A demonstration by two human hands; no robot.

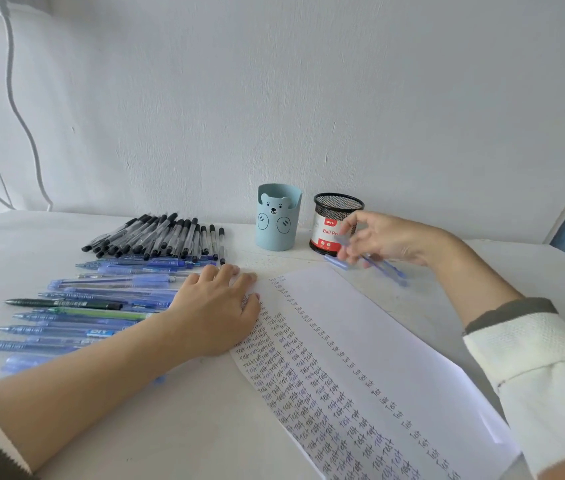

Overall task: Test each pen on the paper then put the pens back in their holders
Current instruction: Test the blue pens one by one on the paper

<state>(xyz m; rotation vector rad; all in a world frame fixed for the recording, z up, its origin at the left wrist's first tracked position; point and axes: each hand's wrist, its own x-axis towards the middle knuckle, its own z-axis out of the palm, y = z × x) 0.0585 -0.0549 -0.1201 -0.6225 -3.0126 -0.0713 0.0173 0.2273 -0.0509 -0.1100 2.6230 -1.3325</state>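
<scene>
A white paper (388,344) covered with columns of handwritten "test" lies on the table in front of me. My left hand (217,311) lies flat on its left edge, fingers straight. My right hand (383,239) hovers in front of the black mesh holder (338,221) and grips a blurred blue pen (383,266). A blue cap (336,262) lies just below the fingers. The light-blue bear holder (278,216) stands left of the mesh one. Several black-capped pens (159,237) and several blue pens (101,306) lie in rows at the left.
The white table (170,427) meets a white wall behind the holders. A black pen (62,303) and a green pen (101,312) lie among the blue ones. Grey cables (14,109) hang down the wall at the left.
</scene>
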